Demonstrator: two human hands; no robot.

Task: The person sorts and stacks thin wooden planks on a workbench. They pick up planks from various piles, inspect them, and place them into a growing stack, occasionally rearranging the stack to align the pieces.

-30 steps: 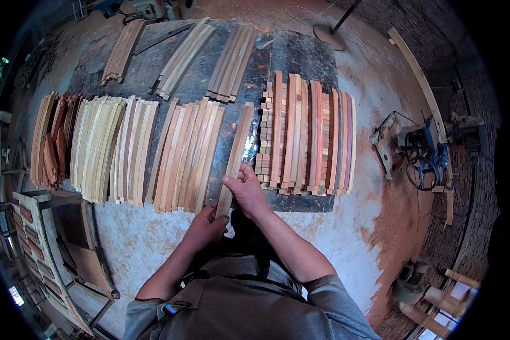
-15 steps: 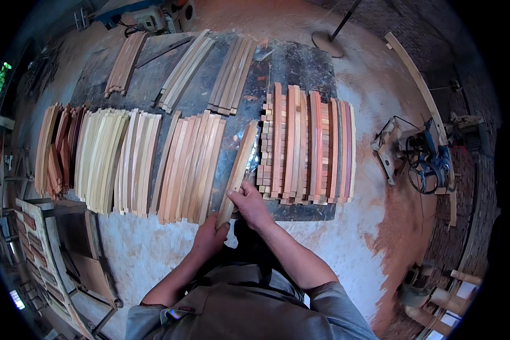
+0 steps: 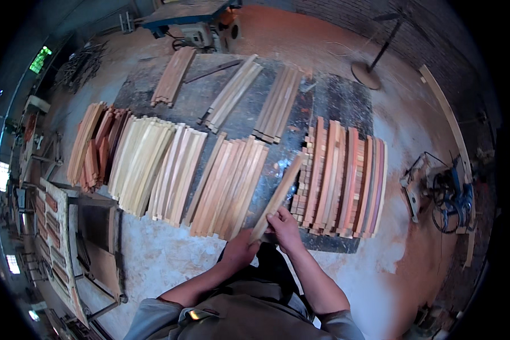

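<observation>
A light wooden strip [image 3: 283,190] slants away from me, held in both hands over the gap between two groups of wood. My left hand [image 3: 241,249] is closed round its near end. Higher up the strip, my right hand [image 3: 284,229] grips it with thumb and fingers. To the left of the strip lies a row of pinkish-brown strips [image 3: 226,187]. On its right stands a crosswise-stacked pile of reddish and brown strips [image 3: 340,181]. The strip's far end comes close to this pile's left side; whether they touch I cannot tell.
Pale strips [image 3: 141,164] and dark red strips [image 3: 96,147] lie farther left. Smaller bundles, one of brown strips [image 3: 277,105], lie at the back of the dark board [image 3: 337,90]. A blue-topped machine [image 3: 192,14] stands beyond. On the left is a metal-framed rack [image 3: 59,249].
My view has turned left and up, so the wood appears lower and farther right. Both hands still hold the strip, which leans more to the right.
</observation>
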